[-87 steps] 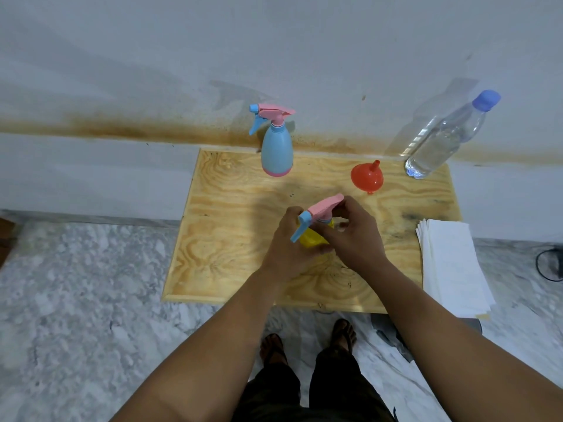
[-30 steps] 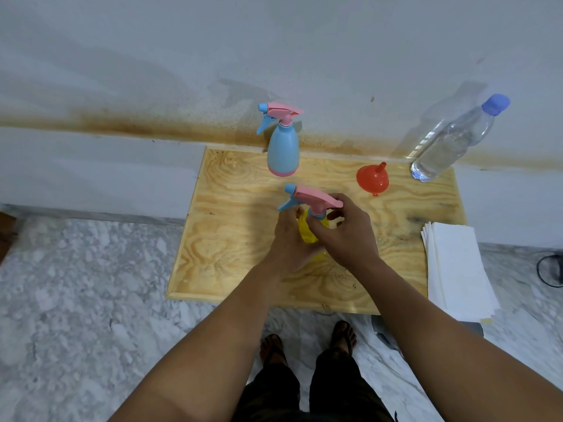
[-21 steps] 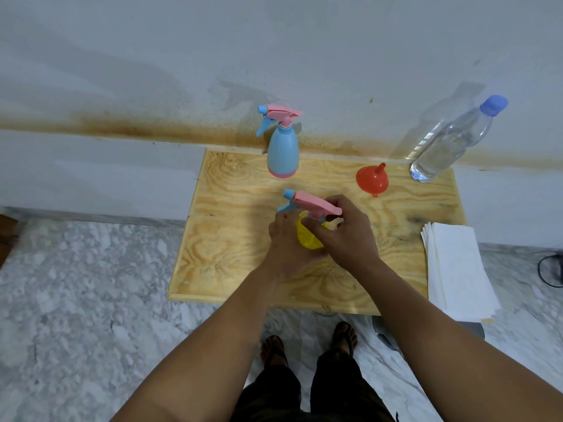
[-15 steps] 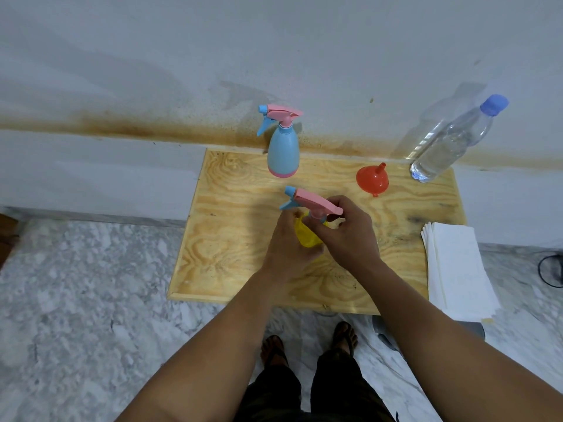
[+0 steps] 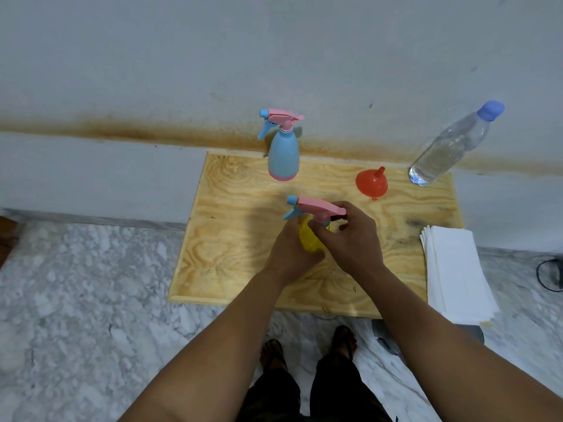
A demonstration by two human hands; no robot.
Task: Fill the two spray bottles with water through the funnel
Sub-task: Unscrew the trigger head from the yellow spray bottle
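**Both hands on the yellow spray bottle at mid-counter**

The left hand (image 5: 291,251) is wrapped around the body of the yellow spray bottle (image 5: 309,240), which stands upright near the middle of the plywood counter (image 5: 231,239). The right hand (image 5: 350,239) is closed over the bottle's neck, thumb and fingers pinching just beneath the pink trigger head (image 5: 316,207), whose blue nozzle points away to the left of the hands. Whether the head is seated on the neck or already loose cannot be told; the fingers hide the joint.

Beyond the hands, near the counter's far edge by the wall, the blue spray bottle (image 5: 283,156) stands upright with its own pink and blue trigger head in place, well apart from both hands. Past the right hand and a little to its right, the red funnel (image 5: 371,184) lies on the counter with its spout pointing toward the wall. Farther right of that, at the counter's far right corner, a clear water bottle (image 5: 447,150) with a blue cap stands capped and appears to hold water.

To the right of the right forearm, a stack of white paper towels (image 5: 454,269) lies at the counter's right edge, overhanging the near side. Below the forearms, the person's feet stand on a marble floor (image 5: 91,300).
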